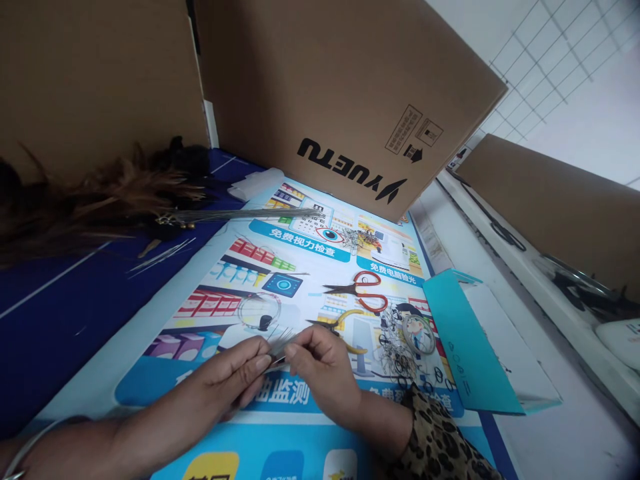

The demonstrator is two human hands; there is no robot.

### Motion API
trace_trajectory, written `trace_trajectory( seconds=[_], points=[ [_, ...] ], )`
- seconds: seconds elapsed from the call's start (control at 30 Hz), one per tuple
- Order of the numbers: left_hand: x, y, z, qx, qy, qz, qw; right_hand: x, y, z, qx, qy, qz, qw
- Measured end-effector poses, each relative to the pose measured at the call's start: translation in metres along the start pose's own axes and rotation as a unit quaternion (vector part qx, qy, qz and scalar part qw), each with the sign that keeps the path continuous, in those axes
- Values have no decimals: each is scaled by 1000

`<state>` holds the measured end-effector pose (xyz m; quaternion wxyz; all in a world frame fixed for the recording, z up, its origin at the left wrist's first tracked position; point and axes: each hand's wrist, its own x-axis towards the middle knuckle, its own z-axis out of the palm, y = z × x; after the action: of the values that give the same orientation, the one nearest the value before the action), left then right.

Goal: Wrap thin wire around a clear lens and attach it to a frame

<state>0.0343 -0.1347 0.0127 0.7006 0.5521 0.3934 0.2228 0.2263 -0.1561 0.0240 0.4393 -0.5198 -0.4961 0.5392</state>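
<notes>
Near the front of the printed sheet, my left hand is closed around a small bunch of thin wires. Their ends fan out past its fingertips. My right hand meets it from the other side, thumb and fingers pinched at the bunch; whether it grips one wire or several is too fine to make out. Just beyond lies a tool with yellow handles, partly behind my right hand. Red-handled scissors rest farther back, blades pointing left. A loose coil of thin wire sits beyond my left hand.
Right of my hands is a heap of small wire pieces, beside a teal open box. Long thin rods cross the sheet at the back, near brown feathers. A large cardboard box blocks the far side.
</notes>
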Motion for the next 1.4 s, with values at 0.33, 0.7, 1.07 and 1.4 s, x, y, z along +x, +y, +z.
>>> trace_trajectory(
  seconds=[0.33, 0.7, 1.07, 1.4],
  points=[
    [1, -16, -3, -22, 10, -20, 1000, -1, -7, 1, 5, 4, 14, 1000],
    [0, -4, -1, 4, 2, -15, 1000, -2, -6, -1, 14, -8, 14, 1000],
    [0, -5, 1, -7, 2, -16, 1000, -1, 2, -1, -3, 5, 5, 1000],
    [1, -8, -1, -12, 11, -35, 999, -1, 2, -1, -3, 3, 1, 1000]
  ],
)
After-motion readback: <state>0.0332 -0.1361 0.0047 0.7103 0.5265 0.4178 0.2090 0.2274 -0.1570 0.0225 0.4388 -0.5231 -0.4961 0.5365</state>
